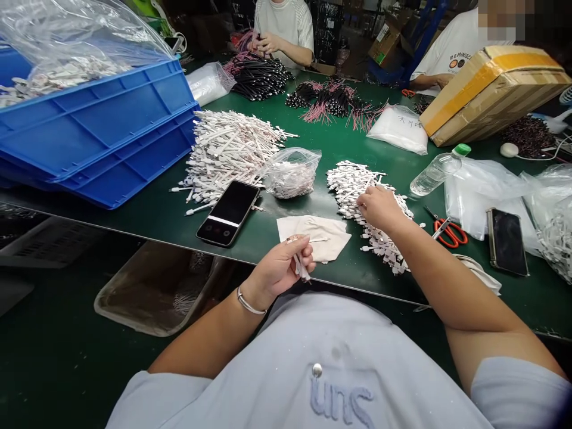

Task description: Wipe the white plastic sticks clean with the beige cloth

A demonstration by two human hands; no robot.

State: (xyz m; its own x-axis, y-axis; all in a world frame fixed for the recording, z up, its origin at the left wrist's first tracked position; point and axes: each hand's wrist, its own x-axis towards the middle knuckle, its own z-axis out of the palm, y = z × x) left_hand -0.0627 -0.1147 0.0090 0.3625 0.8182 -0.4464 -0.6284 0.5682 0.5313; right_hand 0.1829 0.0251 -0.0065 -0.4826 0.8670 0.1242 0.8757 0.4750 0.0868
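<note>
My left hand (pixel 281 265) is closed on a small bunch of thin white cable pieces (pixel 302 269) at the near table edge, just in front of a white cloth (pixel 328 235). My right hand (pixel 378 205) rests with curled fingers on a pile of white cable pieces (pixel 346 182) on the green table (pixel 165 214); what its fingers pinch is hidden. A larger heap of the same white pieces (pixel 227 152) lies to the left, next to a clear bag of parts (pixel 292 173).
A black phone (pixel 229 213) lies left of the cloth. Stacked blue crates (pixel 98 134) stand at far left. Red-handled scissors (pixel 449 231), a water bottle (pixel 438 170), another phone (pixel 507 241) and plastic bags sit right. A cardboard box (pixel 491 89) and two other people are beyond.
</note>
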